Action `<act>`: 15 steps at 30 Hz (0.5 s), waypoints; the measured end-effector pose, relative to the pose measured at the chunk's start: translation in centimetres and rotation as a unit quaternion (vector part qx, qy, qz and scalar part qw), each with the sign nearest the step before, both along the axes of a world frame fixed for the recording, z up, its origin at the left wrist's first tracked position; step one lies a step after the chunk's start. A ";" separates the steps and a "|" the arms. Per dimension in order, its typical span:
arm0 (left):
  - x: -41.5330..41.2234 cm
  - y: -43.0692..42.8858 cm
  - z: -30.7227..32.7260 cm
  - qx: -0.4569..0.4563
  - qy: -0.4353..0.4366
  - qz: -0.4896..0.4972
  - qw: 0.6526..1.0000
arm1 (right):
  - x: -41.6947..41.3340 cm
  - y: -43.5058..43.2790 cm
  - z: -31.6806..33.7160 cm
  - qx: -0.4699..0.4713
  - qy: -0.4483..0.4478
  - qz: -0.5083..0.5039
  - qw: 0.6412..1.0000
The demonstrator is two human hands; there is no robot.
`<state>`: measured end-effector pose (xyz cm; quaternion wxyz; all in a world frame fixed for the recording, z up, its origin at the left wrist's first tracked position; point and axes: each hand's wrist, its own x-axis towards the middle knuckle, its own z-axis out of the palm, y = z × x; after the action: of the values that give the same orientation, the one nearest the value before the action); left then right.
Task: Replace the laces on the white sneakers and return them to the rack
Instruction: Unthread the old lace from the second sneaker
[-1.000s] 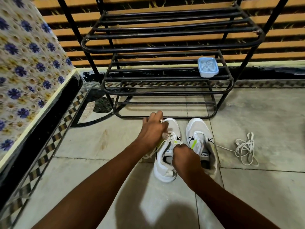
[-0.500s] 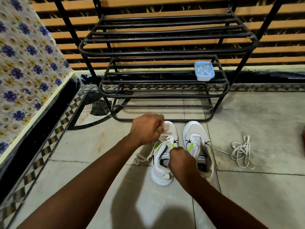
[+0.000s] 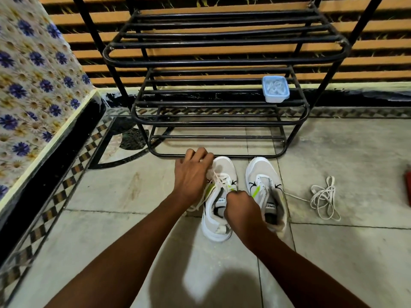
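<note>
Two white sneakers with green and black marks stand side by side on the tiled floor, toes toward the black metal rack [image 3: 222,61]. My left hand [image 3: 192,176] is closed on the lace over the forward eyelets of the left sneaker [image 3: 216,221]. My right hand [image 3: 241,205] is a fist gripping the same lace [image 3: 219,178] at the sneaker's tongue. A loose end of it trails off the shoe's left side. The right sneaker [image 3: 262,174] shows no lace in its eyelets. A loose white lace [image 3: 323,197] lies coiled on the floor to its right.
A pale blue lidded plastic box [image 3: 275,88] sits on the rack's middle shelf at the right. A flower-patterned cloth [image 3: 33,85] covers a raised black-edged ledge on the left. A red object [image 3: 408,185] shows at the right edge. Wooden slats back the rack.
The camera has shifted slightly. My left hand moved a little forward over the left sneaker's eyelets, pulling the lace; my right hand stays at the tongue.
</note>
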<state>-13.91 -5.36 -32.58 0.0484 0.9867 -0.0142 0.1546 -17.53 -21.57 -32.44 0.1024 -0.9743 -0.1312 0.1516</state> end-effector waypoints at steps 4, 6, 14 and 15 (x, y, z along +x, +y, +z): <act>0.0 1.2 0.2 -0.313 -0.025 0.041 0.949 | -0.1 0.0 0.0 -0.005 -0.003 0.000 1.000; -0.5 1.3 0.0 -0.409 -0.031 0.055 0.910 | -0.2 0.1 -0.1 -0.006 -0.006 0.007 1.000; -0.7 -2.4 -2.1 -0.642 0.086 0.076 0.758 | -0.1 -0.2 -1.6 0.068 -0.067 -0.035 0.995; -0.6 -2.3 -2.2 -0.580 0.109 0.043 0.806 | -0.1 -0.1 -2.2 0.084 -0.088 -0.027 0.992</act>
<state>-14.56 -7.64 -34.75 0.6066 0.7846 0.1255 0.0277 -17.59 -21.70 -34.66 0.1757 -0.9751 -0.1258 0.0509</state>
